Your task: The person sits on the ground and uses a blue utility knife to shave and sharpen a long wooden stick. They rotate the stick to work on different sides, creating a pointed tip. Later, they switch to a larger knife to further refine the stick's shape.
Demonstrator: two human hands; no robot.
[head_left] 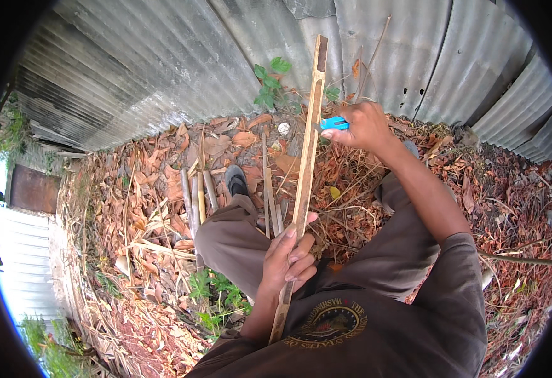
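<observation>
A long split bamboo strip (pixel 309 145) slants up from my lap toward the metal fence, its pale inner side showing with darker patches along it. My left hand (pixel 288 257) is wrapped round its lower part, just above my shirt. In my right hand (pixel 364 128) is a blue utility knife (pixel 335 123), gripped by its handle. The knife's front end meets the strip's right edge in the upper half. Its blade is too small to make out clearly.
Corrugated metal sheets (pixel 389 57) stand as a fence ahead. Several bamboo pieces (pixel 197 195) lie by my left shoe (pixel 236 181). Dry leaves (pixel 156 176) cover the ground. Green plants (pixel 216 299) grow at my left, and another plant (pixel 270 82) grows by the fence.
</observation>
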